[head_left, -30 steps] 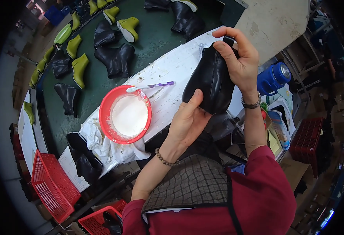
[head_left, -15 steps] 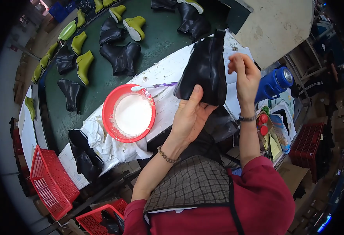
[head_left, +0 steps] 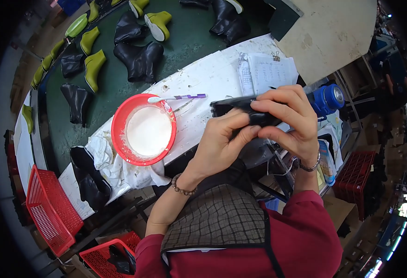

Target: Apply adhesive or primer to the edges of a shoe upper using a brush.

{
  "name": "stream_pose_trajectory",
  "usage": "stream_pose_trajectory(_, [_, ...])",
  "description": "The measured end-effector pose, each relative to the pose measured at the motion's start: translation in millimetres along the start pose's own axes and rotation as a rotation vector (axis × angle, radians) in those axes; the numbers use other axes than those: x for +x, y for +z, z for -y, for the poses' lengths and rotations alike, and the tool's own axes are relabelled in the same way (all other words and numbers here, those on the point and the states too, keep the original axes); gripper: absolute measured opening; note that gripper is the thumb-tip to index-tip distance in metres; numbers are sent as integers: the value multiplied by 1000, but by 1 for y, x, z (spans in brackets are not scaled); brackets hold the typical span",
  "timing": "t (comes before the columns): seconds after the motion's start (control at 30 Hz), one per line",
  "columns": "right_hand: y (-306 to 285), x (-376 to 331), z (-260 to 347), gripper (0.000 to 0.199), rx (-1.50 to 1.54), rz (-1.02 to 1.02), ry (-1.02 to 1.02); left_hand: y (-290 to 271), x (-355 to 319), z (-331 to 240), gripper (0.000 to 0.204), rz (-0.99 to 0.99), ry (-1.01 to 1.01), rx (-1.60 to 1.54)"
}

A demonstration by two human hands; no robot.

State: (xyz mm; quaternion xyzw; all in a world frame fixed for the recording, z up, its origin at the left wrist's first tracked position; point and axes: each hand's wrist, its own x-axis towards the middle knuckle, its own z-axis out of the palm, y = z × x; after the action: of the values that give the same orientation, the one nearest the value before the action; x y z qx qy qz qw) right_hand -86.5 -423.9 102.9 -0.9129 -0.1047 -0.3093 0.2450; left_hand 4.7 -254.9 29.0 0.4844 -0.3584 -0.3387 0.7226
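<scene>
Both my hands hold a black boot upper (head_left: 233,105) flat in front of me, above the white bench top (head_left: 203,78). My left hand (head_left: 222,141) grips it from the near side with the fingers curled over its edge. My right hand (head_left: 287,120) clamps its right end, fingers wrapped over the top. Most of the upper is hidden under my fingers. A red bowl (head_left: 120,125) of white glue stands left of my hands, with a purple-handled brush (head_left: 180,97) lying across its far rim.
Several black boot uppers (head_left: 138,58) and yellow-green lasts (head_left: 94,62) lie on the green conveyor belt (head_left: 185,32) beyond the bench. A white rag (head_left: 113,167), red crates (head_left: 50,211), a paper pad (head_left: 268,74) and a blue container (head_left: 326,99) surround my place.
The boot upper has come down from an upright, raised position to lie flat and low between my hands. Both hands moved down and closer together over it.
</scene>
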Motion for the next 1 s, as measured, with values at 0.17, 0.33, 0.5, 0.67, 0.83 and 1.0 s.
stream_pose_trajectory(0.17, [4, -4, 9, 35, -17, 49, 105, -5, 4, -8, 13, 38, 241, 439])
stream_pose_trajectory(0.33, [11, -17, 9, 28, -132, 49, 96, 2, 5, -2, 13, -27, 292, 471])
stream_pose_trajectory(0.5, [25, -23, -2, 19, -148, 22, 74, -1, 6, 10, 13, -31, 378, 549])
stream_pose_trajectory(0.67, [37, -37, -21, 13, 112, 15, 208, 0, 8, 26, 15, -15, 459, 587])
stream_pose_trajectory(0.83, [23, -36, -12, 30, 308, 102, 321, -3, 3, 27, 17, -64, 411, 653])
stream_pose_trajectory(1.0, [10, -37, 11, 34, 101, 115, 307, 10, -14, 22, 23, -301, 27, -64])
